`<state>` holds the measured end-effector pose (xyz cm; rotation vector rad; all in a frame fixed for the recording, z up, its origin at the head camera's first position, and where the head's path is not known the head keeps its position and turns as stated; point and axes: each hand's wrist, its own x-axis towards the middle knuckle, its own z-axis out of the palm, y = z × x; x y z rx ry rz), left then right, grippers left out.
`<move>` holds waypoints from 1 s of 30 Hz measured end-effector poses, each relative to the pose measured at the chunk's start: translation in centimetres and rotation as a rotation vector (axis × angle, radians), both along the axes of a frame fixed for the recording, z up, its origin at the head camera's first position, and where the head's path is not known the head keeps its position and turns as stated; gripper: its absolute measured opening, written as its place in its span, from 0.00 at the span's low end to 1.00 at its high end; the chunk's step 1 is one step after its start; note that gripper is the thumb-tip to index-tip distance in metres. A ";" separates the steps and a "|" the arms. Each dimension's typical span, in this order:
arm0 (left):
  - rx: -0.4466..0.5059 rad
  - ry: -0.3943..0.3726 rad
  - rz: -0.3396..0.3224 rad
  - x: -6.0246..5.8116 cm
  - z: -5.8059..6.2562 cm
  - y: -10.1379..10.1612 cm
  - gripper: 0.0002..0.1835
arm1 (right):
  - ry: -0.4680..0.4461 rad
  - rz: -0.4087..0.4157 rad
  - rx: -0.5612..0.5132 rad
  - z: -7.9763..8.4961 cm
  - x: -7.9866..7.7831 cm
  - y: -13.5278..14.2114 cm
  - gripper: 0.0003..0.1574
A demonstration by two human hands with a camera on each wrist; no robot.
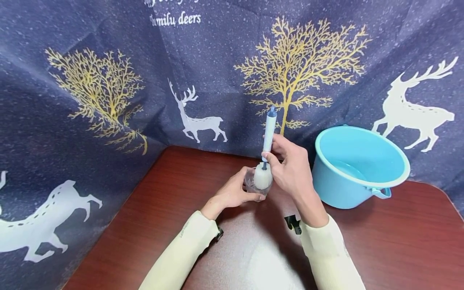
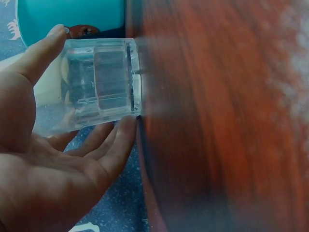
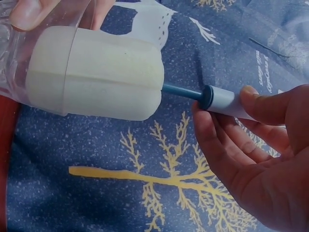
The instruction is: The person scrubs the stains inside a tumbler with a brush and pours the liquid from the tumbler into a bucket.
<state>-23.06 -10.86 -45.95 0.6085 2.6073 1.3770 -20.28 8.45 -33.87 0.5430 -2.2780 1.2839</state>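
Observation:
A clear cup (image 2: 111,79) stands low over the tabletop, and my left hand (image 1: 235,189) grips its sides between thumb and fingers. My right hand (image 1: 291,163) holds the pale handle of a sponge cup brush (image 1: 269,131) upright, pinching it near its lower end. In the right wrist view, the white sponge head (image 3: 96,72) sits partly inside the cup's mouth, its upper part sticking out past the rim. A thin blue shaft (image 3: 183,92) joins the sponge to the handle.
A light blue bucket (image 1: 344,193) with a side handle stands on the right of the brown table (image 1: 156,201). Close behind the table hangs a dark blue cloth (image 1: 232,80) printed with deer and yellow trees.

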 end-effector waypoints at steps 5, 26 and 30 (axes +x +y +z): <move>-0.005 0.005 -0.004 -0.1 -0.2 0.0 0.47 | 0.004 0.005 0.008 0.0 0.2 -0.1 0.20; 0.011 -0.038 0.005 0.1 0.1 0.0 0.45 | -0.011 0.016 0.005 0.1 0.5 -0.3 0.16; 0.001 -0.030 0.012 0.1 0.0 0.1 0.45 | -0.011 0.023 -0.001 0.1 0.4 -0.3 0.16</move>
